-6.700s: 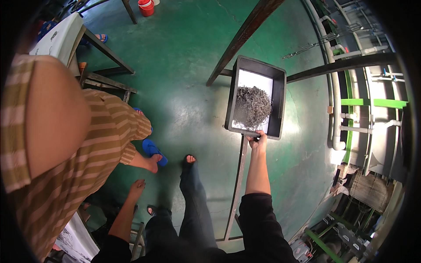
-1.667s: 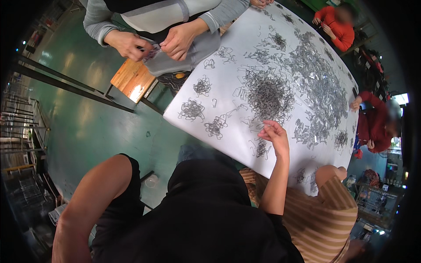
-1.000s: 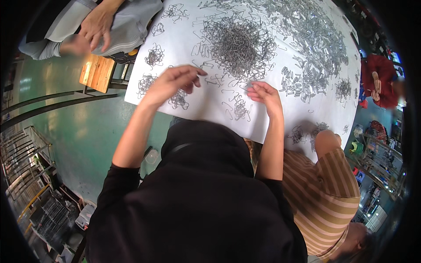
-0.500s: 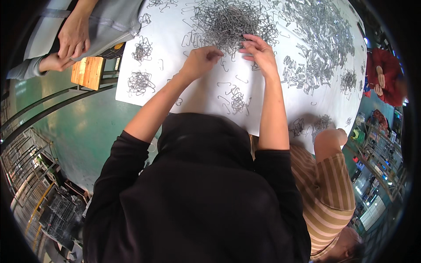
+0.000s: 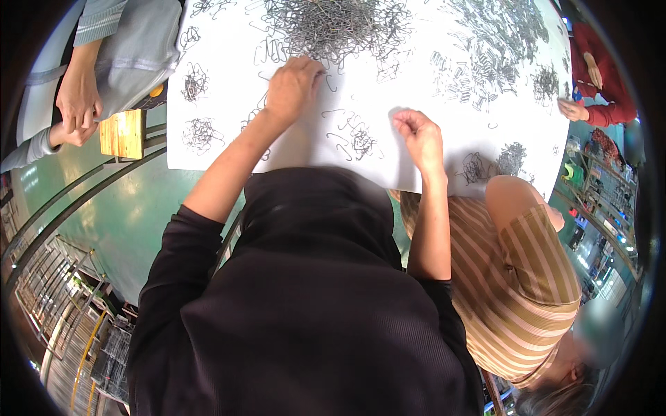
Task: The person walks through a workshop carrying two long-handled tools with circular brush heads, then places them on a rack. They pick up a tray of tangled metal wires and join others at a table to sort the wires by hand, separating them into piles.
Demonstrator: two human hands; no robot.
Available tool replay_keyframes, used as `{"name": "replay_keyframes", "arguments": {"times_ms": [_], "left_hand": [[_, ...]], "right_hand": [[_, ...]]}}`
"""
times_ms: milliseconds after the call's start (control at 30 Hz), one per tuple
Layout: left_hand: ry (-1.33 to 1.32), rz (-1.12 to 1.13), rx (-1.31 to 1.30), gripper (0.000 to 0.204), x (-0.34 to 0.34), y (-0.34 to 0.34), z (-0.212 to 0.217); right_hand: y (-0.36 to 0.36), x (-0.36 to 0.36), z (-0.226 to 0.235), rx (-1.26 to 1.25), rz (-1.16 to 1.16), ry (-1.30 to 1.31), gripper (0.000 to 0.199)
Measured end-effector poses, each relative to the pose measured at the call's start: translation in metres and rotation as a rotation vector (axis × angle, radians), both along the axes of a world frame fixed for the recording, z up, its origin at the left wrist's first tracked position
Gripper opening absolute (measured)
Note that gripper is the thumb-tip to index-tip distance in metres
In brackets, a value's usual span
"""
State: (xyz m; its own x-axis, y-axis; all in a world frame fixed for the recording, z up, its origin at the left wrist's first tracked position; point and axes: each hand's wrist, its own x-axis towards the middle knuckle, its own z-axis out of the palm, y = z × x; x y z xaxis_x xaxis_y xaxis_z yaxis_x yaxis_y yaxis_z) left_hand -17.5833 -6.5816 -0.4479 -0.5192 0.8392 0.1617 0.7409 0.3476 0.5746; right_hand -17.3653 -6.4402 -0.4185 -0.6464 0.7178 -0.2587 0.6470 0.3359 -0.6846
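A large heap of bent grey wire hooks (image 5: 326, 28) lies on the white-covered table (image 5: 423, 83). My left hand (image 5: 291, 89) is at the near edge of this heap, fingers curled together. A loose wire hook (image 5: 331, 84) shows just beside its fingertips; whether the fingers grip a hook is too small to tell. Closer to me and to the right, my right hand (image 5: 422, 139) hovers over the white surface, thumb and fingers pinched; anything between them is hidden. Between my hands and nearer my body is a small cluster of wire hooks (image 5: 362, 141), with a few single hooks at its left.
Short metal pieces (image 5: 485, 55) spread over the table's far right. Small hook piles (image 5: 200, 133) lie along the left side. A person in a striped shirt (image 5: 513, 277) sits close on my right. Other people's hands are at the left (image 5: 78, 104) and far right (image 5: 573, 109).
My right hand has drawn back from the big heap toward me, its fingers going from spread to pinched. My left hand stays by the heap. The view has shifted slightly.
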Motion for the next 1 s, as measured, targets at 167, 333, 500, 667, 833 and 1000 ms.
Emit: {"name": "replay_keyframes", "arguments": {"times_ms": [167, 333, 500, 667, 833, 1000], "left_hand": [[-0.129, -0.108, 0.062, 0.009, 0.007, 0.005, 0.005], [-0.150, -0.249, 0.076, 0.010, 0.035, 0.018, -0.005], [-0.010, -0.245, 0.056, 0.013, 0.037, 0.029, -0.016], [0.156, -0.059, 0.171, 0.015, 0.018, 0.025, -0.010], [-0.070, -0.123, 0.010, 0.011, 0.031, 0.001, 0.004], [-0.012, -0.108, -0.030, 0.014, 0.064, -0.007, 0.001]], "right_hand": [[-0.030, 0.005, 0.000, 0.087, -0.062, -0.133, 0.013], [-0.045, -0.008, -0.004, 0.174, -0.128, -0.309, 0.018], [-0.045, -0.011, -0.009, 0.144, -0.109, -0.337, 0.013], [-0.036, -0.002, -0.016, 0.055, -0.171, -0.323, 0.011], [-0.017, 0.010, -0.025, 0.040, -0.340, -0.082, 0.017], [-0.014, 0.013, -0.018, 0.090, -0.316, -0.046, 0.017]]}}
